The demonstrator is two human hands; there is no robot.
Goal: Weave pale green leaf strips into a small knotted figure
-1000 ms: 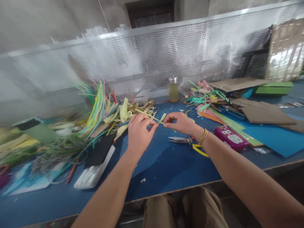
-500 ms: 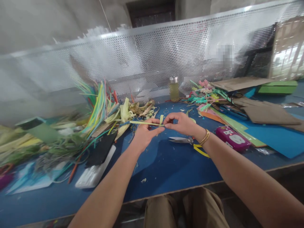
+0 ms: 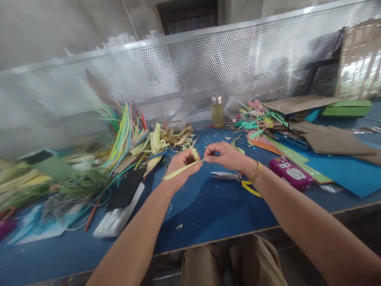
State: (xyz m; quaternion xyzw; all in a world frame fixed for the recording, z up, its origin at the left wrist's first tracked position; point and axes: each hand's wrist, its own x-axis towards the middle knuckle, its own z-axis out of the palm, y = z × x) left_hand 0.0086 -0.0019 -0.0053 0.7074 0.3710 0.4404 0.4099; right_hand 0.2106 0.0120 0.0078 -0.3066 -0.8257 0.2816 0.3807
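Observation:
Between my two hands is a narrow pale yellow-green strip (image 3: 180,171), which looks like corn husk. My left hand (image 3: 183,165) is closed on it, with one end lying back over the hand toward the wrist and a short piece standing up by the fingers. My right hand (image 3: 222,154) pinches the strip's other end between thumb and fingertips, close to the left fingertips. Scissors (image 3: 228,176) with yellow handles lie on the blue table (image 3: 205,210), partly behind my right wrist.
Pale husks (image 3: 156,139) and a bundle of coloured stems (image 3: 120,133) lie to the left, near a black phone-like slab (image 3: 126,188). A bottle (image 3: 217,113) of yellowish liquid stands at the back. To the right are a purple device (image 3: 291,173), coloured paper (image 3: 336,167) and cardboard (image 3: 336,139).
My left hand has turned and closed more. The long end of the strip has swung down from level to slanting across that hand. My right hand keeps its pinch in nearly the same place.

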